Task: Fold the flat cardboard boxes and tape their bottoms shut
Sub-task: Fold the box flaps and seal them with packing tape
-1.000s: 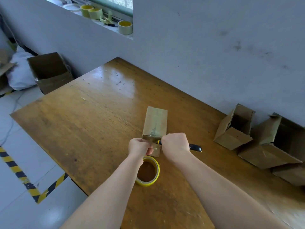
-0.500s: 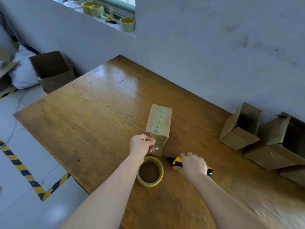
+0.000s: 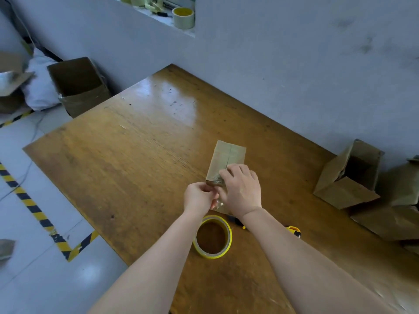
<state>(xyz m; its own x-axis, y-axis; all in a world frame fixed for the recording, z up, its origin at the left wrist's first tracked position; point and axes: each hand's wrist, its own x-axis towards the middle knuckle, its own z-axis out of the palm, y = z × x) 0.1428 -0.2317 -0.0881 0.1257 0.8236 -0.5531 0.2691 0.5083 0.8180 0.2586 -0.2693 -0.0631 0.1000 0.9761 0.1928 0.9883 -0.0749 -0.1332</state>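
- Fingers (image 3: 205,188) of the left hand (image 3: 198,199): curled in, pinching the end of a clear tape strip (image 3: 218,203) at the near edge of the small box (image 3: 229,155).
- Fingers (image 3: 237,169) of the right hand (image 3: 244,193): fairly straight and close together, pressed flat on the upturned face of the small box, over the glossy tape.
- Both hands touching each other at the box's near end, forearms reaching in from the bottom of the view.
- Small box standing on the bench (image 3: 136,166), right of its middle, closed face up; flap seam running lengthwise away from the person, tape laid along it.
- Tape roll (image 3: 228,234) with a yellow rim lying flat on the bench, just nearer than the hands, between the two forearms and apart from the box.
- Knife (image 3: 294,230) with a yellow and black handle lying on the bench under the right forearm, mostly hidden, only its ends showing.
- Folded box (image 3: 347,177) at the right end of the bench by the wall, tipped over with its open mouth showing; more cardboard (image 3: 390,220) just beside it, partly cut off by the frame.
- Large open carton (image 3: 79,87) on the floor past the bench's far left corner, next to a white sack (image 3: 42,89).
- Black and yellow striped line (image 3: 34,207) on the floor to the left of the bench.
- Spare roll (image 3: 183,18) of tape on the window ledge above.
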